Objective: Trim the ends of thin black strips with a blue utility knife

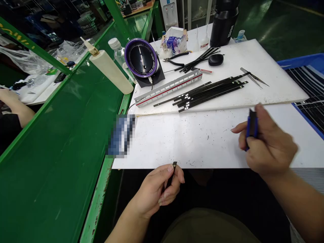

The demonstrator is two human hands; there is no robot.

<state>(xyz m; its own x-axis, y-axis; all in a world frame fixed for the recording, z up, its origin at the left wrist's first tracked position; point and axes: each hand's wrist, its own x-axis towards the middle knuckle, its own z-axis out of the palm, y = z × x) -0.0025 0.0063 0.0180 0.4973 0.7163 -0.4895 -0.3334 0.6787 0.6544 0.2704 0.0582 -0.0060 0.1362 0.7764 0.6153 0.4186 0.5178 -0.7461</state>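
Strip (170, 179) is pinched between thumb and fingers of the left hand (154, 187) beside the white table (192, 141), tip poking out probably for access, while the right hand (269, 146) has fingers curled round a blue tool (252, 126).

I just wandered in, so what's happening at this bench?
Someone's left hand holds a thin black strip near the front edge of the white table. Their right hand, held apart from it, grips a blue tool. More black strips lie bunched on the white board beyond both hands.
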